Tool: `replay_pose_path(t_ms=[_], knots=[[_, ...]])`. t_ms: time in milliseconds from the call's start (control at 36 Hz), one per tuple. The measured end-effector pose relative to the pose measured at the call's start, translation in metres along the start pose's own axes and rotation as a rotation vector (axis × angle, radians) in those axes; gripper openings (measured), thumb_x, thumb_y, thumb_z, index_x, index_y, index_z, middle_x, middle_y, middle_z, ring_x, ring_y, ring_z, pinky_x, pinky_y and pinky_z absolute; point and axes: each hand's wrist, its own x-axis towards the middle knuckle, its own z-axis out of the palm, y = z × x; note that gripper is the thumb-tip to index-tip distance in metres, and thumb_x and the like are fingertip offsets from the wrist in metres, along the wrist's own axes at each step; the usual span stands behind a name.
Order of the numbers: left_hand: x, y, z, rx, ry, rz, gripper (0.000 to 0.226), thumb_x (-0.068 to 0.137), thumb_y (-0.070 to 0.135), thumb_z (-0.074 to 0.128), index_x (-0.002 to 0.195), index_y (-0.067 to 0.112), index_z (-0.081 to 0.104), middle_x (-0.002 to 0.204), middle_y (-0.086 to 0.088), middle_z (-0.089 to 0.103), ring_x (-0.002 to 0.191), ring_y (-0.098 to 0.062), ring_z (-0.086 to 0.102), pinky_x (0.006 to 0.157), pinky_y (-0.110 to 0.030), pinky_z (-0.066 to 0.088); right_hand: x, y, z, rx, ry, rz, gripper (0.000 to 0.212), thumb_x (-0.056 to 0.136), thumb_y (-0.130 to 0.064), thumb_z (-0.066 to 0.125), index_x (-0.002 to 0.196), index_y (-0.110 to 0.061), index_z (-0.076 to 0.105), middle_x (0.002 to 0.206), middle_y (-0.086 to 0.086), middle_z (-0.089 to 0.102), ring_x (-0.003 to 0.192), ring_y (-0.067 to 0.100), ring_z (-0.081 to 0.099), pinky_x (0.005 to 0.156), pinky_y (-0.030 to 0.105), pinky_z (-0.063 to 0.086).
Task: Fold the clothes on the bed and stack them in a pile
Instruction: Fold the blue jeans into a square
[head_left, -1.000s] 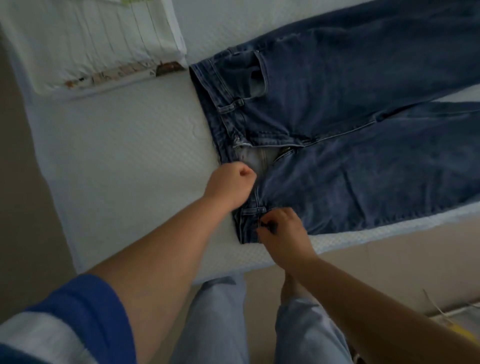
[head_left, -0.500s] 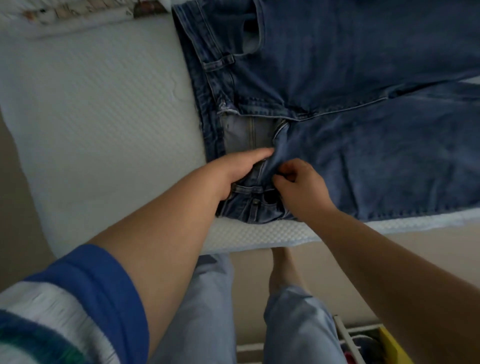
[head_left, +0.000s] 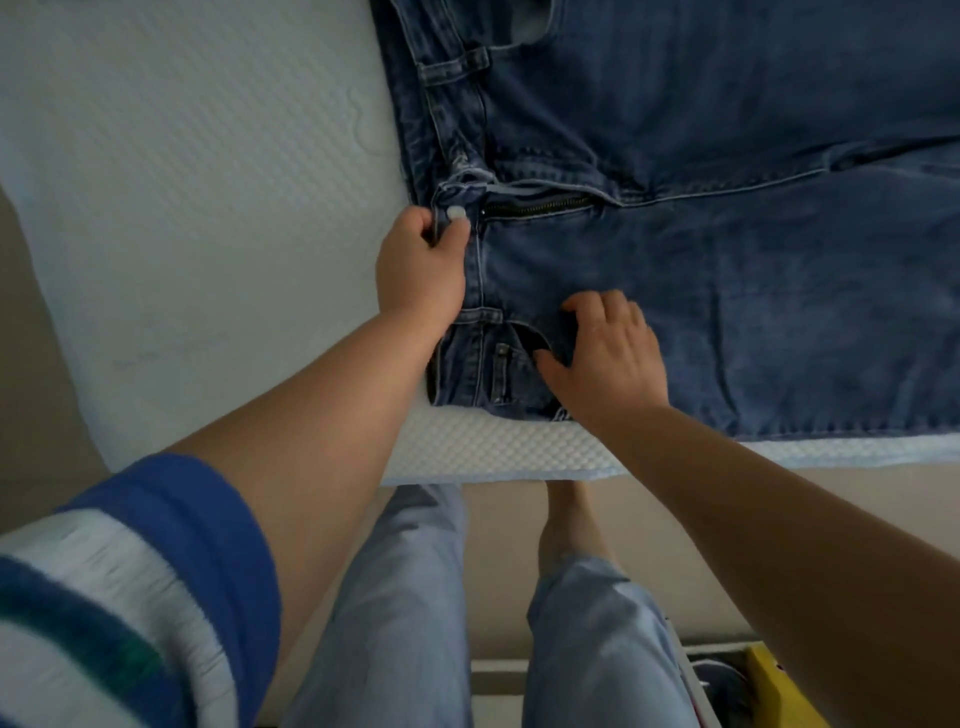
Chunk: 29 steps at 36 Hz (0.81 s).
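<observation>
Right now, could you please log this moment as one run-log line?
stage: jeans unfolded on bed | left hand: grip on waistband by button | right hand: fingers on front pocket | fly: open

- I have one view only, from the camera worn on the person's head, so no second view shares the scene.
- It looks forward and steeply down over the near edge of the bed (head_left: 498, 452).
- It sits close: the jeans (head_left: 727, 286) run off the top and right edges.
- The wide lens bends the bed's edge.
</observation>
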Motion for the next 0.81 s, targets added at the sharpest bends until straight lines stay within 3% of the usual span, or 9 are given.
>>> replay_pose_path(t_ms=[83, 139, 167, 222, 306, 417, 583, 722, 806], knots=[[-0.005, 0.003, -0.003, -0.2, -0.12, -0.139, 0.039, 0.082, 0.047, 0.063, 0.083, 0.009, 0.059, 0.078, -0.002, 0.064, 0.076, -0.02, 0.062, 0.069, -0.03, 0.048, 0.003, -0.003, -0.002, -0.002, -0.006, -0.013, 0.035, 0.085, -0.026, 0.057, 0.117, -0.013, 0.048, 0.113, 0.007, 0.053, 0.105, 0.028, 0.05, 0.075, 0.034, 0.034], [-0.014, 0.0, -0.009, -0.431, -0.306, -0.326, 0.049, 0.072, 0.044, 0.073, 0.094, 0.001, 0.067, 0.092, -0.011, 0.072, 0.086, -0.026, 0.069, 0.082, -0.04, 0.054, 0.001, -0.004, -0.004, 0.055, 0.01, 0.006, 0.026, 0.086, -0.02, 0.053, 0.112, -0.013, 0.051, 0.11, 0.005, 0.055, 0.1, 0.025, 0.051, 0.066, 0.029, 0.029], [-0.018, -0.003, -0.012, -0.498, -0.404, -0.412, 0.044, 0.072, 0.038, 0.076, 0.099, 0.004, 0.069, 0.095, -0.011, 0.073, 0.089, -0.025, 0.07, 0.084, -0.041, 0.054, -0.001, -0.004, -0.005, 0.091, 0.031, 0.018, 0.022, 0.086, -0.017, 0.052, 0.108, -0.014, 0.052, 0.107, 0.003, 0.054, 0.096, 0.023, 0.051, 0.064, 0.028, 0.028], [-0.022, -0.008, -0.016, -0.499, -0.609, -0.518, 0.04, 0.071, 0.03, 0.078, 0.104, 0.01, 0.068, 0.097, -0.008, 0.073, 0.092, -0.023, 0.07, 0.083, -0.037, 0.054, -0.007, -0.006, -0.008, 0.153, 0.08, 0.037, 0.013, 0.085, -0.015, 0.051, 0.099, -0.015, 0.051, 0.096, -0.002, 0.05, 0.084, 0.017, 0.046, 0.061, 0.028, 0.027], [-0.022, -0.008, -0.019, -0.361, -0.807, -0.509, 0.052, 0.061, 0.028, 0.081, 0.108, 0.011, 0.067, 0.101, -0.006, 0.073, 0.096, -0.021, 0.068, 0.084, -0.033, 0.053, -0.016, -0.009, -0.011, 0.205, 0.152, 0.052, 0.009, 0.085, -0.014, 0.052, 0.093, -0.014, 0.05, 0.089, -0.008, 0.042, 0.078, 0.011, 0.037, 0.057, 0.027, 0.023], [-0.02, 0.0, -0.014, -0.311, -0.812, -0.465, 0.033, 0.077, 0.013, 0.072, 0.109, 0.008, 0.067, 0.105, -0.009, 0.071, 0.101, -0.024, 0.065, 0.097, -0.041, 0.047, -0.018, -0.01, -0.011, 0.201, 0.2, 0.056, 0.007, 0.085, -0.014, 0.054, 0.09, -0.012, 0.051, 0.086, -0.006, 0.042, 0.076, 0.011, 0.036, 0.058, 0.025, 0.02], [-0.024, -0.01, -0.009, -0.547, -0.873, -0.612, 0.023, 0.088, 0.015, 0.058, 0.107, 0.007, 0.066, 0.101, -0.013, 0.07, 0.092, -0.027, 0.067, 0.089, -0.042, 0.052, -0.008, -0.017, -0.008, 0.231, 0.264, 0.048, 0.014, 0.078, -0.009, 0.055, 0.092, -0.011, 0.053, 0.088, -0.004, 0.045, 0.079, 0.012, 0.039, 0.051, 0.022, 0.021], [-0.028, -0.013, -0.002, -0.585, -0.754, -0.641, 0.019, 0.09, 0.017, 0.056, 0.098, 0.005, 0.068, 0.095, -0.016, 0.07, 0.086, -0.029, 0.067, 0.085, -0.043, 0.054, -0.018, -0.023, -0.001, 0.22, 0.322, 0.004, 0.014, 0.078, -0.006, 0.055, 0.089, -0.008, 0.064, 0.084, 0.007, 0.061, 0.082, 0.025, 0.052, 0.06, 0.027, 0.032], [-0.028, -0.012, -0.003, -0.647, -0.736, -0.651, 0.023, 0.087, 0.019, 0.056, 0.098, 0.004, 0.067, 0.092, -0.016, 0.069, 0.08, -0.028, 0.067, 0.078, -0.038, 0.055, -0.021, -0.025, 0.008, 0.183, 0.28, 0.005, 0.018, 0.082, -0.014, 0.06, 0.097, -0.005, 0.066, 0.091, 0.011, 0.064, 0.085, 0.03, 0.055, 0.072, 0.033, 0.04]])
